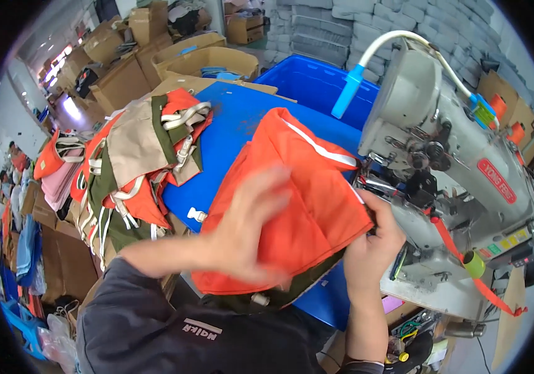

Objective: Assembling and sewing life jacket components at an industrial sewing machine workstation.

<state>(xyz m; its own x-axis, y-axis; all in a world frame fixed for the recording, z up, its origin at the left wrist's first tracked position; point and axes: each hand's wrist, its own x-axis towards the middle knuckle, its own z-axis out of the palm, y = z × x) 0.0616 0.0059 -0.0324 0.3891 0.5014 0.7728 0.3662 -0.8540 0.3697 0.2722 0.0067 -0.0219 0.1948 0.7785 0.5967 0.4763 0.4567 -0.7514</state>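
Note:
An orange fabric piece (307, 193) with white strips and olive fabric (310, 280) beneath it lies over the blue work surface (217, 118), beside a grey sewing machine (391, 106). My left hand (248, 230), blurred, is over the orange fabric with its fingers apart. My right hand (373, 243) grips the fabric's right edge near the machine's needle area, fingertips partly hidden. A white buckle (197, 214) shows at the fabric's left.
A pile of orange, beige and olive pieces with straps (136, 149) sits at left. Behind are a blue crate (292, 75), cardboard boxes (117, 68) and stacked grey bundles (317, 25). An orange strap (457, 249) hangs from the machine.

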